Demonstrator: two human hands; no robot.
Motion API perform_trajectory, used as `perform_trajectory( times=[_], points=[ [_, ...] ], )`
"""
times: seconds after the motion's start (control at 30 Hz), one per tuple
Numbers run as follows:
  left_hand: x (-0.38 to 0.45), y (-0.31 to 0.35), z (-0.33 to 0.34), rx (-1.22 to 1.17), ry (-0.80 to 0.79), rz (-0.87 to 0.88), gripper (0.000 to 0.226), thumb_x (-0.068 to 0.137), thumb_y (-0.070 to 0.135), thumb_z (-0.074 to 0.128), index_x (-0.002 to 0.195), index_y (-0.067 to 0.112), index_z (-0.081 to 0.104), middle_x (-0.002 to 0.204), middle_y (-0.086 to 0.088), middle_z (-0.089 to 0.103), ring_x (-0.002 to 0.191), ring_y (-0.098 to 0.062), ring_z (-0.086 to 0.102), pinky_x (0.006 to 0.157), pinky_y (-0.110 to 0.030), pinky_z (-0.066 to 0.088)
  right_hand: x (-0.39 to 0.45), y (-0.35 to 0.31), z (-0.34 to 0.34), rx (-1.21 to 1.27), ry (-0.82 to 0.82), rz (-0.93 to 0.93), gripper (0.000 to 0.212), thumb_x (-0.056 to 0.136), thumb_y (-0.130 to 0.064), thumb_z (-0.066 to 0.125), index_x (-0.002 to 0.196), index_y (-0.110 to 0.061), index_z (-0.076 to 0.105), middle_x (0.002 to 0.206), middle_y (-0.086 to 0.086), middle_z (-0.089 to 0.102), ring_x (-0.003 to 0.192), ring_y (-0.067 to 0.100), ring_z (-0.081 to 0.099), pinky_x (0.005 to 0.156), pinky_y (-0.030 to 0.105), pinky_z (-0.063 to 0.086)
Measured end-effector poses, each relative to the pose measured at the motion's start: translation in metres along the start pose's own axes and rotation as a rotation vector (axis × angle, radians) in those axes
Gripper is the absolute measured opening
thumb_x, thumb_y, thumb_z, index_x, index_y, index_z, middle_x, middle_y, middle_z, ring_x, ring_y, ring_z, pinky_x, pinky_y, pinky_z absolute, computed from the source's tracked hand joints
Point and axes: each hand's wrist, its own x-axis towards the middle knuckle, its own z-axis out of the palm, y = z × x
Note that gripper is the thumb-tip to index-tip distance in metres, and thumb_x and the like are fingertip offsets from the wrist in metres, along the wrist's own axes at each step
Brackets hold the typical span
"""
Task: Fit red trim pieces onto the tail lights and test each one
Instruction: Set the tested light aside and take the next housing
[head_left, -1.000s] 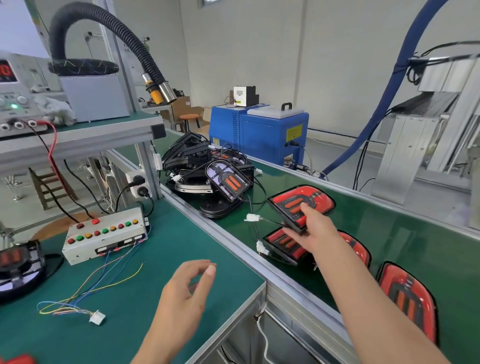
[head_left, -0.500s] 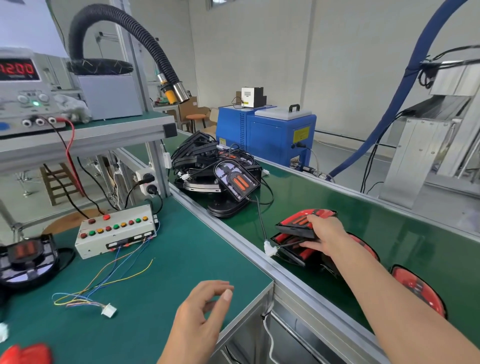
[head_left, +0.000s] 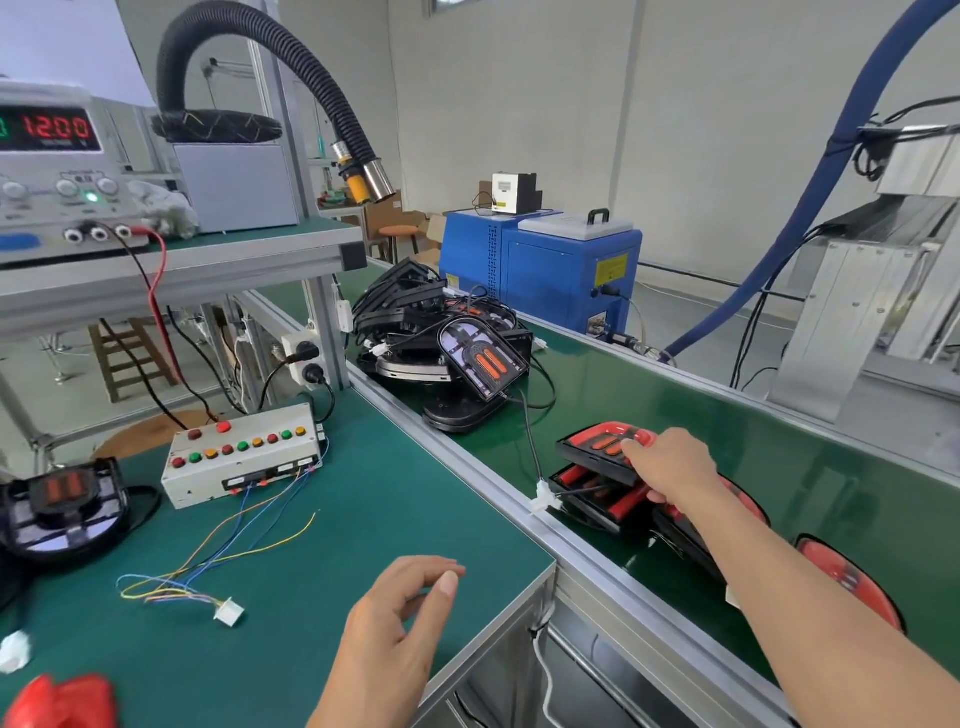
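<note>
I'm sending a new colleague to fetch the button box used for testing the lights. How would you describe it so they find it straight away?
Start at the green bench left of the conveyor, under the shelf holding the power supply reading 12.00. The button box sits at the back of that bench: a pale metal case topped with red, green and orange buttons. Nothing else there has coloured wires trailing from its front to a loose white plug.

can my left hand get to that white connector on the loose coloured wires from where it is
Probably yes. The left hand hovers open over the green mat, and the white connector lies to its left with nothing between them.
</note>
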Motion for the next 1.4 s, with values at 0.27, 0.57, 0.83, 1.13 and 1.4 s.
perform_trajectory(
  times=[0.27, 0.57, 0.83, 1.13, 1.4],
  points=[
    [-0.004, -0.002, -0.009, -0.018, 0.02, -0.025, 0.024, 0.098, 0.012, 0.06, 0.089, 0.025, 0.079, 0.101, 0.017, 0.073, 0.104, -0.003, 0.066, 0.084, -0.008, 0.045, -0.008, -0.013, -0.003, -0.108, 0.05, 0.028, 0.079, 0.095, -0.068, 0.046, 0.138, -0.002, 0.047, 0.134, 0.026, 0.052, 0.115, 0.045, 0.058, 0.094, 0.046, 0.05],
    [0.005, -0.01, -0.043, 0.041, 0.154, -0.177, 0.018, 0.099, 0.022, 0.063, 0.089, 0.029, 0.076, 0.094, 0.025, 0.07, 0.094, 0.004, 0.065, 0.076, -0.005, 0.043, -0.089, -0.062, 0.015, 0.152, 0.273, -0.486, 0.048, 0.099, -0.046, 0.056, 0.136, -0.016, 0.058, 0.107, 0.002, 0.058, 0.08, 0.016, 0.055, 0.078, 0.036, 0.042],
    [0.011, -0.03, -0.115, 0.158, 0.361, -0.296, 0.019, 0.097, 0.03, 0.062, 0.082, 0.026, 0.073, 0.071, 0.009, 0.068, 0.063, -0.003, 0.056, 0.063, -0.013, 0.043, -0.187, -0.116, 0.156, 0.268, -0.406, -0.717, 0.023, 0.096, -0.033, 0.068, 0.117, -0.024, 0.071, 0.066, -0.004, 0.061, 0.062, 0.006, 0.055, 0.069, 0.022, 0.044],
    [0.008, -0.048, -0.239, 0.277, 0.726, -0.437, 0.015, 0.091, 0.024, 0.063, 0.078, 0.029, 0.069, 0.073, 0.011, 0.072, 0.074, -0.008, 0.072, 0.075, -0.026, 0.054, -0.215, -0.141, 0.227, 0.351, -0.466, -0.525, 0.013, 0.099, -0.029, 0.06, 0.101, -0.031, 0.073, 0.076, -0.012, 0.069, 0.085, 0.019, 0.062, 0.081, 0.034, 0.044],
    [-0.002, -0.088, -0.368, 0.21, 1.231, -0.638, 0.048, 0.091, 0.032, 0.059, 0.111, -0.012, 0.057, 0.079, -0.015, 0.059, 0.105, -0.047, 0.06, 0.074, -0.047, 0.052, -0.218, -0.149, 0.236, 0.345, -0.359, -0.544, 0.031, 0.088, -0.016, 0.074, 0.067, -0.036, 0.067, 0.059, -0.016, 0.065, 0.066, 0.004, 0.061, 0.069, 0.026, 0.044]
  ],
)
